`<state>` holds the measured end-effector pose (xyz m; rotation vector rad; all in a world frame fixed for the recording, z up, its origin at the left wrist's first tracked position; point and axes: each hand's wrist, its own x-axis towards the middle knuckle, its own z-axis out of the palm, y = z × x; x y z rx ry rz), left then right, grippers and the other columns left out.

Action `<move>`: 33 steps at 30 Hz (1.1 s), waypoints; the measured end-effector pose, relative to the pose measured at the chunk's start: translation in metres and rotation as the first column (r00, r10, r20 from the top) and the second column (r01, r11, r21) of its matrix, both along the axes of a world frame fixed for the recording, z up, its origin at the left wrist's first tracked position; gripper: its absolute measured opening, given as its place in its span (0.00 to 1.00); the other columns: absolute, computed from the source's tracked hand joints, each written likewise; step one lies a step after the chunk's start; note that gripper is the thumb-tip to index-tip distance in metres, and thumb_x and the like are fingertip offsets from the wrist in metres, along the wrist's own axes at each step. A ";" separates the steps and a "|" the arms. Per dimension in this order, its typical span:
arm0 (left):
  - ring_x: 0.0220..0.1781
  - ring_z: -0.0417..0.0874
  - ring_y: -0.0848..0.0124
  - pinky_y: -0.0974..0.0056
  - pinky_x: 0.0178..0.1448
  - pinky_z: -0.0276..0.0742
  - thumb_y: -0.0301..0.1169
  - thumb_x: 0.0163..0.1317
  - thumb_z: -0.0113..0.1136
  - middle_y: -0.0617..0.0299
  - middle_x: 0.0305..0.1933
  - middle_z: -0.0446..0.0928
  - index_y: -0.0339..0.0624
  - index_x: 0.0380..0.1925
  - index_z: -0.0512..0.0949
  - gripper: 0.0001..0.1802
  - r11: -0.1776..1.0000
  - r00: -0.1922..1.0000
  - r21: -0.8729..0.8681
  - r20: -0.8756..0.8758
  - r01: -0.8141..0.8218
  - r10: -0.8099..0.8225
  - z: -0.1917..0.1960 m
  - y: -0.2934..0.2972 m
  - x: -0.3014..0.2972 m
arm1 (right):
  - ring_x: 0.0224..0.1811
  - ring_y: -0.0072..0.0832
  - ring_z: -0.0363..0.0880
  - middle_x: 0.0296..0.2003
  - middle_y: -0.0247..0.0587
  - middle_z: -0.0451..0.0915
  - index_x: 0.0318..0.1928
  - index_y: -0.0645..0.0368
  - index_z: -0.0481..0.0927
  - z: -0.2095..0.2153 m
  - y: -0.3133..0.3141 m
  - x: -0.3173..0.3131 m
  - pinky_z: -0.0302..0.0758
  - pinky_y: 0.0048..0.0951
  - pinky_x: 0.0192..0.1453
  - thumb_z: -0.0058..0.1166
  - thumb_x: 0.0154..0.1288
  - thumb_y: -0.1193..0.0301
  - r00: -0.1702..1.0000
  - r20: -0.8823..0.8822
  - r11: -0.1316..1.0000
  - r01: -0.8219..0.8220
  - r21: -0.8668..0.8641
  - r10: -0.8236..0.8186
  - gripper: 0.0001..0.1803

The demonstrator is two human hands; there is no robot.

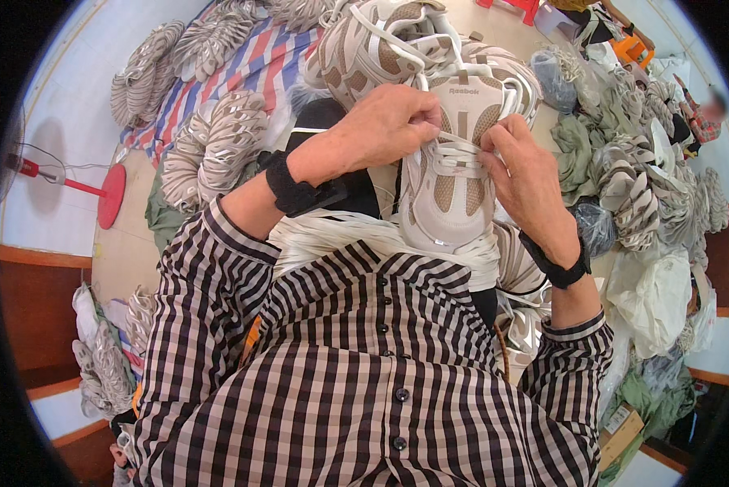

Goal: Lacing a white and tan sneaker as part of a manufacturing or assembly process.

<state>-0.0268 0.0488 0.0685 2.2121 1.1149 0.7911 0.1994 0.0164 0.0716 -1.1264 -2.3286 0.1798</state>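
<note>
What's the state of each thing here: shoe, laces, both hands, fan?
Sneaker: upright on the lap, toe toward the person, partly laced.
White laces: threaded across the upper eyelets, ends pinched.
Left hand: closed on a lace at the tongue.
Right hand: pinching the lace at the eyelets.
Lace bundle: loose across the lap.
Red fan: standing on the floor.

Red pedestal fan (96, 193) at 9 o'clock, striped red-blue tarp (255, 61) w/ stacked shoe uppers (218, 142) at 11, more beige sneakers (364, 45) at 12, green cloth (577, 150) & plastic bags (652, 296) at 3, cardboard box (621, 434) at 5.
</note>
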 end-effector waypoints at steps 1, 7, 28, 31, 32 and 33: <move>0.23 0.74 0.72 0.66 0.31 0.70 0.28 0.56 0.57 0.58 0.20 0.74 0.34 0.30 0.76 0.07 1.000 1.000 0.029 -0.011 0.003 -0.002 0.000 0.000 -0.003 | 0.34 0.50 0.75 0.34 0.47 0.71 0.37 0.60 0.70 0.002 0.001 -0.001 0.71 0.42 0.35 0.52 0.60 0.75 1.000 0.006 1.000 -0.005 -0.027 0.005 0.06; 0.23 0.74 0.67 0.63 0.31 0.70 0.28 0.56 0.56 0.55 0.21 0.74 0.34 0.29 0.76 0.07 0.993 0.995 0.113 -0.090 -0.031 0.041 -0.012 0.006 -0.018 | 0.23 0.28 0.71 0.22 0.37 0.70 0.36 0.59 0.71 -0.009 0.011 0.006 0.69 0.30 0.28 0.53 0.61 0.75 0.938 -0.343 0.926 -0.176 -0.334 0.054 0.05; 0.23 0.64 0.68 0.63 0.30 0.64 0.26 0.59 0.55 0.55 0.20 0.67 0.34 0.30 0.72 0.05 0.999 0.997 -0.031 -0.074 -0.021 0.019 -0.011 -0.022 -0.049 | 0.16 0.09 0.53 0.19 0.19 0.61 0.33 0.52 0.67 -0.038 0.048 0.039 0.59 0.15 0.20 0.54 0.64 0.74 0.456 -0.813 0.632 -0.521 -0.574 -0.362 0.08; 0.23 0.63 0.70 0.64 0.30 0.64 0.27 0.60 0.54 0.56 0.19 0.66 0.34 0.30 0.72 0.06 1.000 0.999 -0.007 -0.051 -0.015 0.014 -0.017 -0.020 -0.054 | 0.15 0.08 0.52 0.17 0.18 0.58 0.33 0.51 0.66 -0.036 0.047 0.036 0.58 0.14 0.20 0.53 0.64 0.74 0.467 -0.807 0.635 -0.510 -0.580 -0.362 0.08; 0.23 0.63 0.70 0.64 0.30 0.64 0.27 0.60 0.54 0.56 0.19 0.66 0.34 0.30 0.72 0.06 1.000 0.999 -0.006 -0.050 -0.013 0.012 -0.019 -0.017 -0.054 | 0.15 0.08 0.53 0.17 0.18 0.58 0.32 0.51 0.66 -0.035 0.047 0.036 0.58 0.14 0.20 0.53 0.64 0.74 0.477 -0.799 0.641 -0.493 -0.589 -0.368 0.08; 0.23 0.64 0.70 0.64 0.30 0.64 0.27 0.60 0.54 0.56 0.19 0.66 0.34 0.30 0.72 0.06 1.000 0.999 -0.017 -0.036 0.004 -0.005 -0.020 -0.014 -0.054 | 0.15 0.08 0.53 0.17 0.18 0.58 0.32 0.51 0.66 -0.036 0.048 0.038 0.58 0.14 0.20 0.53 0.64 0.74 0.477 -0.799 0.642 -0.491 -0.589 -0.367 0.08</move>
